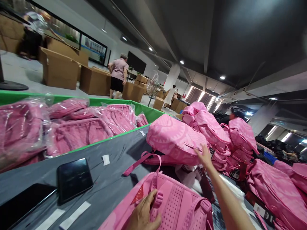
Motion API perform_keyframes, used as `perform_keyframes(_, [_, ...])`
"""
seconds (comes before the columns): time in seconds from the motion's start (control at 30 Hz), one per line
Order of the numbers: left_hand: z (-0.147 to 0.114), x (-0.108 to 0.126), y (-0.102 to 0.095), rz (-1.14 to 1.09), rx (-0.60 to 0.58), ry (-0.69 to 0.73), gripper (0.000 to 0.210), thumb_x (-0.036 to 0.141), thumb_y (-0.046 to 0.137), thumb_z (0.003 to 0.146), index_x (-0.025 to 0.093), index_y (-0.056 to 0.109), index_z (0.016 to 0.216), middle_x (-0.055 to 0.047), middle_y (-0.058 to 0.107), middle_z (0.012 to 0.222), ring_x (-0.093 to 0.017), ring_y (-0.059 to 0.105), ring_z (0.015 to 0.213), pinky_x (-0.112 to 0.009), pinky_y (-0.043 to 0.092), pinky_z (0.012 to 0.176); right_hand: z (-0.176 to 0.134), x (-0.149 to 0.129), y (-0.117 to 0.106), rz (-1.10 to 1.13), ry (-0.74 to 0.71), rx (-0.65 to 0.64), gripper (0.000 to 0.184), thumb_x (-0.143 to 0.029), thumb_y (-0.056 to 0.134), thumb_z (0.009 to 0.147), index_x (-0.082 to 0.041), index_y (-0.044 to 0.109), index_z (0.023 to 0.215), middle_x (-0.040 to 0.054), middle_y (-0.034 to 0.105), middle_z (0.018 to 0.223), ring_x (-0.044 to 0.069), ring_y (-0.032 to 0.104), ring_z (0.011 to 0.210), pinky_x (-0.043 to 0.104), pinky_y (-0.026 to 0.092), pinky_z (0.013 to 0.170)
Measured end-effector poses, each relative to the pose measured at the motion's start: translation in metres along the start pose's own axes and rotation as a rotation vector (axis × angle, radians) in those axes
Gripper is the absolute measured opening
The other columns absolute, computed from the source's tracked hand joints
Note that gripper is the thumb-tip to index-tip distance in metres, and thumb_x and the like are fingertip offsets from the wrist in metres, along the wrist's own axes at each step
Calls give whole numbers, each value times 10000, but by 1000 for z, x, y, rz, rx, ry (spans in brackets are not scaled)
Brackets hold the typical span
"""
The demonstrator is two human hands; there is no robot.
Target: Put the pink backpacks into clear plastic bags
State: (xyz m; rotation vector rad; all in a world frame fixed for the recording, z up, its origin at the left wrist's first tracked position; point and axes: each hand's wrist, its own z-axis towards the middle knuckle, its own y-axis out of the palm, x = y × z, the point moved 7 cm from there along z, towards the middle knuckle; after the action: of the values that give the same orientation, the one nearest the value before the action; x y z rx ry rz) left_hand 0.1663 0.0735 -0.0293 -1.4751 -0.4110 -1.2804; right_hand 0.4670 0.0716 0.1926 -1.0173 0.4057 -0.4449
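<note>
The near bag [176, 198] lies on the desk [112, 179] back panel up, which leaves its strap [156, 179] and buckle [158, 198] easy to reach. The left hand [144, 212] is on it, fingers curled round the strap at the buckle and seemingly gripping it; the hold may also steady the bag. The right hand [203, 156] reaches past the near bag to the far bag [175, 137] just behind it; those fingers are spread and appear to rest on its side, perhaps bracing it. Beyond and right of the near bag rises a pile [213, 127], likely stacked to save room. Left of the near bag, the phone [74, 177] lies apart, probably out of the way. Farther off on that side, a green bin [151, 115] holds wrapped bags [81, 131] together.
</note>
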Motion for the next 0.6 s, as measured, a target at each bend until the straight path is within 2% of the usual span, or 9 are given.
perform_keyframes(0.07, [-1, 0, 0, -1, 0, 3, 679, 242, 604, 722, 185, 605, 1399, -57, 638, 1427, -256, 600, 1333, -318, 445, 1179, -32, -16, 21, -136, -165, -85, 713, -467, 782, 816, -323, 534, 1469, 89, 389, 1630, 371, 263, 1533, 576, 245, 1219])
perform_keyframes(0.1, [-2, -1, 0, -3, -7, 6, 682, 249, 599, 734, 174, 594, 1411, -61, 621, 1447, -255, 587, 1347, -317, 441, 1181, -40, -22, 27, -224, -236, -126, 740, -429, 802, 808, -389, 503, 1484, 45, 336, 1662, 366, 197, 1556, 588, 160, 1241])
perform_keyframes(0.17, [-3, -6, 3, -14, -17, 21, 688, 256, 590, 750, 172, 574, 1433, -56, 604, 1467, -247, 573, 1362, -300, 437, 1179, -35, -26, 30, -381, -293, -174, 656, -340, 705, 907, -446, 455, 1504, 30, 290, 1682, 339, 186, 1562, 591, 77, 1244])
perform_keyframes(0.23, [-2, -14, 6, -27, 3, 29, 686, 248, 597, 741, 197, 582, 1426, -43, 623, 1450, -241, 590, 1343, -273, 447, 1161, -11, -24, 23, -436, -208, -162, 537, -248, 526, 1002, -404, 462, 1512, 99, 312, 1668, 337, 257, 1537, 622, 108, 1218])
perform_keyframes(0.3, [-2, -20, 10, -49, 33, 47, 679, 238, 601, 739, 208, 586, 1417, -44, 638, 1433, -238, 606, 1324, -263, 446, 1155, 12, -22, 18, -432, -80, -146, 517, -189, 429, 1017, -327, 481, 1513, 183, 368, 1622, 375, 337, 1490, 650, 251, 1145])
perform_keyframes(0.4, [-1, -16, 7, -105, 48, 21, 687, 212, 599, 723, 191, 570, 1409, -75, 652, 1408, -250, 617, 1301, -306, 445, 1155, 18, -31, 17, -385, 23, -186, 569, -150, 567, 933, -236, 512, 1493, 239, 443, 1553, 404, 447, 1410, 534, 438, 1009])
perform_keyframes(0.47, [0, 1, -4, -197, 25, 4, 686, 189, 593, 678, 195, 579, 1364, -82, 687, 1343, -255, 639, 1255, -330, 465, 1122, 1, -43, 8, -326, 0, -200, 649, -154, 667, 867, -182, 506, 1495, 261, 438, 1547, 412, 461, 1400, 496, 444, 1024])
perform_keyframes(0.53, [5, 26, -23, -374, -39, 17, 591, 207, 585, 634, 181, 628, 1223, -85, 736, 1191, -259, 665, 1178, -332, 500, 1047, -30, -55, -13, -262, -56, -164, 630, -153, 604, 902, -134, 465, 1516, 276, 400, 1566, 385, 450, 1416, 496, 391, 1104])
perform_keyframes(0.6, [13, 47, -48, -560, -141, -25, 415, 267, 587, 604, 170, 648, 1003, -61, 739, 939, -253, 695, 983, -322, 541, 870, -73, -67, -37, -198, -143, -140, 542, -139, 497, 948, -147, 494, 1489, 227, 455, 1541, 305, 491, 1389, 428, 361, 1149])
